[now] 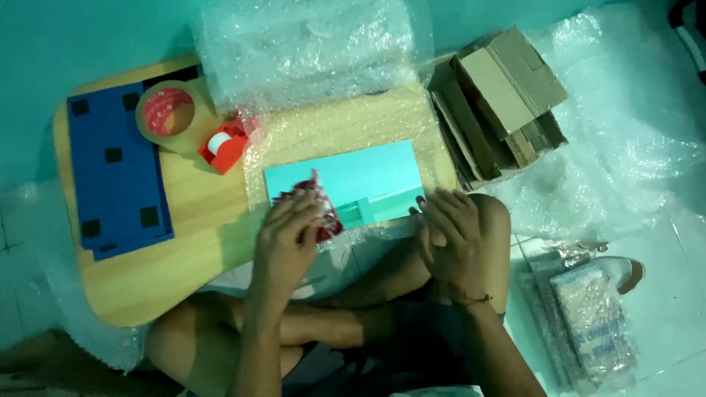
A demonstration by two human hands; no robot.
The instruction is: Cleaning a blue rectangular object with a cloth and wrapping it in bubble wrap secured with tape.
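Flat teal packet (353, 180), rectangular, with a red patterned patch at its near left corner; lies on a sheet of bubble wrap (346, 125) spread over the right half of a low wooden tabletop (198, 213), just in front of the person's crossed legs.

Left hand (288, 235): fingers loosely curled, palm down, pressing on the packet's red corner and the near edge of the wrap; grips nothing outright as far as the view shows.

Right hand (454, 228): fingers spread and flat, tips resting at the packet's near right corner; open, holding nothing.

Handling note, as a judgement: with both hands at the near edge, the packet is best kept square to the wrap and pinned flat while the near flap comes up, drawn evenly from both corners so the sheet does not skew or bunch.

Adjacent items: red tape dispenser (224, 145), just left of the wrap; roll of brown packing tape (169, 112) touching the dispenser; blue sheet with black squares (118, 173) along the tabletop's left side.

Further out: stack of folded cardboard boxes (500, 99) beside the tabletop's right end; loose bubble wrap on the floor at right; a wrapped parcel (592, 323) on the floor, near the right knee.
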